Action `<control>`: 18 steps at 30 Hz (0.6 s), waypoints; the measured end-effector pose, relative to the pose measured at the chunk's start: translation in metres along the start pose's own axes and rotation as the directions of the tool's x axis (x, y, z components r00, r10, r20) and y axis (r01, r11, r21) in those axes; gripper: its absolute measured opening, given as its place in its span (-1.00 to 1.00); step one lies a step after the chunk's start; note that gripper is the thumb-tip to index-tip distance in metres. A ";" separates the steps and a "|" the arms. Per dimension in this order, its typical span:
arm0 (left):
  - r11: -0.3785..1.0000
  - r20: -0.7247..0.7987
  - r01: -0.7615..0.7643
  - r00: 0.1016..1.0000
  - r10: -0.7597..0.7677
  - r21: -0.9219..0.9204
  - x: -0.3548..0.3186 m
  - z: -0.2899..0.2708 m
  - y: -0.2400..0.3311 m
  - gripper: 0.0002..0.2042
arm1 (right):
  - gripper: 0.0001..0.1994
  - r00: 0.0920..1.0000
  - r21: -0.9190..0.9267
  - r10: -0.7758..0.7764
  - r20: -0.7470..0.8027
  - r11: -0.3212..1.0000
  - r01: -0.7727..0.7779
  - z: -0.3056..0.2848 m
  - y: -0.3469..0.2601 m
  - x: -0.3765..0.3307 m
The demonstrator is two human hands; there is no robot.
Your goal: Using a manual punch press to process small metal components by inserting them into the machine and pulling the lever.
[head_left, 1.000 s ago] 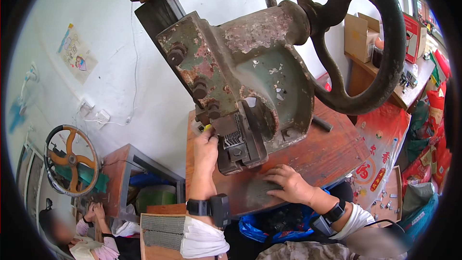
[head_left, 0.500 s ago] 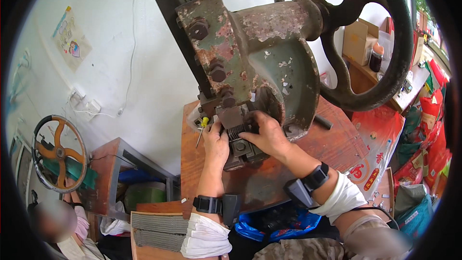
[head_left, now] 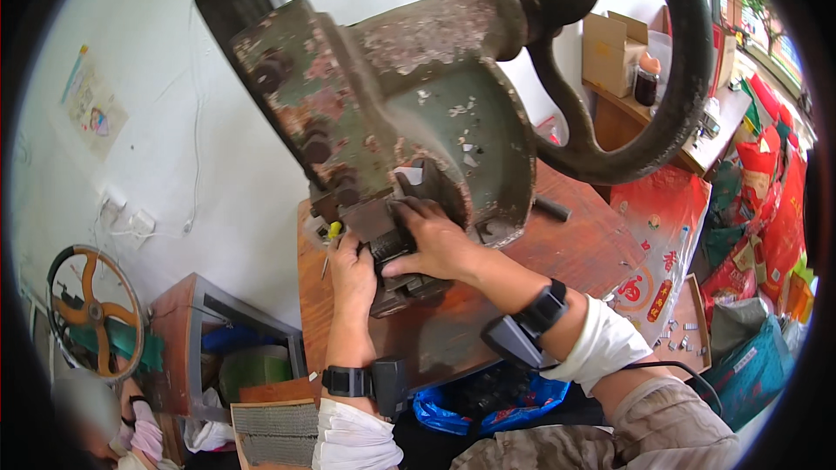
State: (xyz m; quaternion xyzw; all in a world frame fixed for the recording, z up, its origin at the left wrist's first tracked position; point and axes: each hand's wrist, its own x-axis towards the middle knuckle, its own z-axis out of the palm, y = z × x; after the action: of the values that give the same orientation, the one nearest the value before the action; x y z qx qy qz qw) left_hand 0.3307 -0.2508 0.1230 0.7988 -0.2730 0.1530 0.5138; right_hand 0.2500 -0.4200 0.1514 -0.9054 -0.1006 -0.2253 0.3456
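Observation:
A worn green hand press (head_left: 322, 104) with chipped paint stands on the wooden table, its large dark handwheel (head_left: 640, 157) at the upper right. Under the press's ram sits a small dark ribbed metal piece (head_left: 389, 249). My left hand (head_left: 351, 270) grips its left side with bent fingers. From the right, my right hand (head_left: 440, 248) holds the same piece, thumb low across its front and fingers curled behind near the ram. The fingertips are partly hidden by the press. A yellow-handled screwdriver (head_left: 334, 229) rests just left of my left hand.
The reddish wooden table (head_left: 575, 252) carries a short dark bar (head_left: 551, 209) on the right. A shallow box (head_left: 688, 331) with several small metal pieces lies at the right. Bottom left, a tray of grey ribbed strips (head_left: 274, 431). Another person sits by a second handwheel (head_left: 96, 313).
The view has shifted, so the press and both hands appear farther left and slightly tilted. My right hand lies flatter over the ribbed piece; both hands remain at the same spot under the ram.

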 end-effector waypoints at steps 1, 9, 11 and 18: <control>1.000 0.007 -0.008 1.000 0.008 -0.005 0.000 0.001 0.001 -0.68 | -0.01 1.000 0.000 0.009 -0.008 1.000 -0.009 -0.002 0.001 0.007; 0.997 0.024 0.035 0.999 -0.033 -0.074 -0.004 -0.003 0.014 -0.66 | -0.25 0.992 0.131 -0.056 -0.110 0.989 0.071 -0.001 0.003 -0.006; 0.998 0.081 -0.037 0.996 0.033 0.045 -0.002 -0.005 0.017 -0.65 | -0.30 0.995 0.192 0.013 -0.096 0.981 0.005 -0.001 -0.001 -0.003; 0.990 0.013 0.013 1.000 -0.015 0.143 -0.006 -0.005 0.024 -0.63 | -0.21 0.982 0.112 0.018 -0.187 0.994 0.003 0.010 -0.008 0.004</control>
State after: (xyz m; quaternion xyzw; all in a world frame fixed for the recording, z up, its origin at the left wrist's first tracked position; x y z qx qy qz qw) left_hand 0.3120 -0.2530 0.1397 0.8365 -0.2595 0.1630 0.4543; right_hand 0.2544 -0.4071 0.1515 -0.8596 -0.0767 -0.3024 0.4047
